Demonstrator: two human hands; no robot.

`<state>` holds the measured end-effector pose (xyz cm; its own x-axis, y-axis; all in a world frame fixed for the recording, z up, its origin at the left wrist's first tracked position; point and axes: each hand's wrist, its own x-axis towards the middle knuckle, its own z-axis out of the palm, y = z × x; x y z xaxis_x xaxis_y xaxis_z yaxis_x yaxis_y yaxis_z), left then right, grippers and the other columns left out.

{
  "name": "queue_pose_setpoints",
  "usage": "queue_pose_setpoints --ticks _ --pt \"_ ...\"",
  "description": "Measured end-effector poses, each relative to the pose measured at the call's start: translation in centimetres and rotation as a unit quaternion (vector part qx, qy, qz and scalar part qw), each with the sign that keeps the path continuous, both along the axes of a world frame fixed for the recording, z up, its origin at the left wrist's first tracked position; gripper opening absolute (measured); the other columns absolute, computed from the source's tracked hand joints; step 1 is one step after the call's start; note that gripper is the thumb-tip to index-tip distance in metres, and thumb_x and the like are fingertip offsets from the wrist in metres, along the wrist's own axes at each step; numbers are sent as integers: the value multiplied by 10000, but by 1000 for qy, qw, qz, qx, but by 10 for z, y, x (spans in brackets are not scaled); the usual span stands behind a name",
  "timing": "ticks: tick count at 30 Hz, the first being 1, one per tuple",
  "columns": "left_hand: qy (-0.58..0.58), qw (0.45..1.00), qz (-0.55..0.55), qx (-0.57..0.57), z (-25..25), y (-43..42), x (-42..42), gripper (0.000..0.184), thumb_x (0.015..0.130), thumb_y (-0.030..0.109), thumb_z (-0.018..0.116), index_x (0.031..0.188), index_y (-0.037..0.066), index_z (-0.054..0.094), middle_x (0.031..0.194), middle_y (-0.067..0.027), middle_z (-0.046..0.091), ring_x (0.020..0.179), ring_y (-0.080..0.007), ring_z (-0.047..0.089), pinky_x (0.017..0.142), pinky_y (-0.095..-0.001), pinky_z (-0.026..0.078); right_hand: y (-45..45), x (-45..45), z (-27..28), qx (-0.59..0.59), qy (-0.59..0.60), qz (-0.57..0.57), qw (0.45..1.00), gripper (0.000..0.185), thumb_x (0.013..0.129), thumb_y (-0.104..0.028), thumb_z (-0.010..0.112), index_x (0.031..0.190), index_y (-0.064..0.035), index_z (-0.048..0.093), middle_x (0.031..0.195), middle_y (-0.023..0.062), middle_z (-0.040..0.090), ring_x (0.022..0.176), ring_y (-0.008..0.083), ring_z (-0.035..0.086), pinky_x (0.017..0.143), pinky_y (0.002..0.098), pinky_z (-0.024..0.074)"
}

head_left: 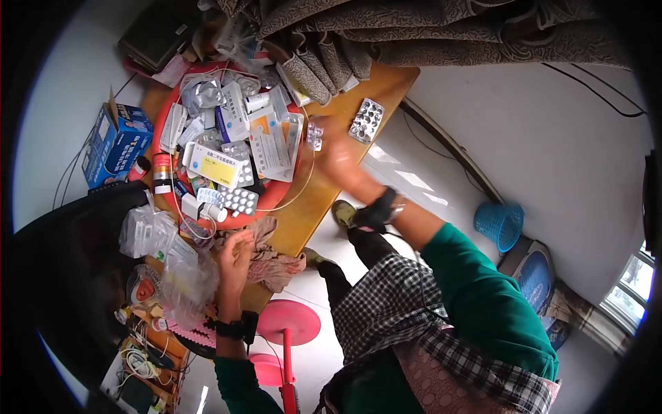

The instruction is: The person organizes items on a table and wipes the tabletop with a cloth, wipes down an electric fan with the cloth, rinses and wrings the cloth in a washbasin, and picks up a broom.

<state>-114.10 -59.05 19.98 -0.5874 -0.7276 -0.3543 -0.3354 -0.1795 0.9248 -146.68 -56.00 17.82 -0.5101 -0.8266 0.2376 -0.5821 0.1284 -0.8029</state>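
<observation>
My right hand (338,157), blurred by motion, is over the table at the right side of a red basin (163,123). Its fingers close on a small silver blister pack (315,136). Beyond it, a larger blister pack (366,121) lies on the table near its edge. My left hand (236,257) holds nothing, its fingers loosely bent and apart, above a crumpled pinkish cloth (276,268) at the basin's near side. Heaped in the basin are medicine boxes, several blister packs and bottles, among them a white-and-yellow box (215,165) and a tablet blister pack (240,201).
A blue box (118,146) stands left of the basin. Clear plastic bags (187,286) lie by my left forearm. A white cable loops across the basin. Below are a pink stool (289,322) and a blue wastebasket (498,226). A patterned curtain (427,31) hangs behind the table.
</observation>
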Motion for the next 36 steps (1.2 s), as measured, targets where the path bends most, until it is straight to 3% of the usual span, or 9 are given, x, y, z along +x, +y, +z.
queue_pose_setpoints --ticks 1,3,6,9,16,19,22,32,36 --pt "-16 999 32 2 -5 -4 4 242 895 36 554 1131 -19 555 1031 -86 616 909 -139 601 828 -267 481 23 -33 -17 58 -156 -110 980 420 710 -191 752 1044 -47 541 875 152 596 741 283 598 660 384 492" --pt "-52 992 114 -11 -7 -10 5 256 906 100 570 1140 -4 555 980 -62 616 826 -100 582 753 -242 485 57 -81 -23 71 103 -240 963 469 737 -296 743 1077 -46 538 831 138 599 726 289 592 685 389 492" --pt "-85 964 233 -91 -31 -40 -13 360 866 132 605 1209 53 528 916 -13 617 672 -62 581 485 -181 412 60 -96 -21 264 8 -235 935 649 702 -399 740 1185 -58 471 968 192 640 893 350 622 782 421 484" --pt "-96 950 287 -73 -32 -74 -42 428 829 126 638 1214 8 495 931 -98 620 829 -148 595 693 -275 486 44 -86 -30 300 19 -248 921 663 679 -358 732 1218 -89 454 1048 225 628 964 399 601 798 457 482" --pt "-157 917 335 -151 -36 -108 -62 549 791 185 671 1241 -38 450 966 -153 638 910 -228 617 783 -320 480 32 -29 18 48 -53 -78 994 349 786 -29 670 1114 -26 550 748 75 635 650 131 604 580 272 487" --pt "-105 925 331 -151 -44 -98 -54 521 799 127 661 1256 -9 452 1040 -144 603 894 -213 605 757 -313 495 -16 28 37 60 -338 47 938 295 786 -49 696 1058 -21 583 770 17 569 702 92 536 636 251 484" --pt "-108 926 305 -193 -68 -92 -34 486 815 37 622 1271 20 455 1074 -141 565 869 -185 587 716 -274 499 -71 68 2 0 -103 143 984 376 758 -177 722 1071 -10 595 862 144 601 722 222 612 664 354 497" --pt "-40 943 281 -175 -26 -59 -44 392 829 -21 556 1217 23 526 995 -83 598 823 -104 555 695 -232 473 -7 -82 -50 89 -146 -224 959 257 772 -109 611 1001 8 628 927 194 628 866 340 611 757 393 490" --pt "26 976 169 -136 7 -40 -111 344 808 -38 563 1145 29 587 971 -63 614 843 -133 574 712 -254 487 -28 -116 -47 134 82 -211 965 431 745 -105 589 1151 19 517 1089 237 507 1002 410 528 811 450 469"
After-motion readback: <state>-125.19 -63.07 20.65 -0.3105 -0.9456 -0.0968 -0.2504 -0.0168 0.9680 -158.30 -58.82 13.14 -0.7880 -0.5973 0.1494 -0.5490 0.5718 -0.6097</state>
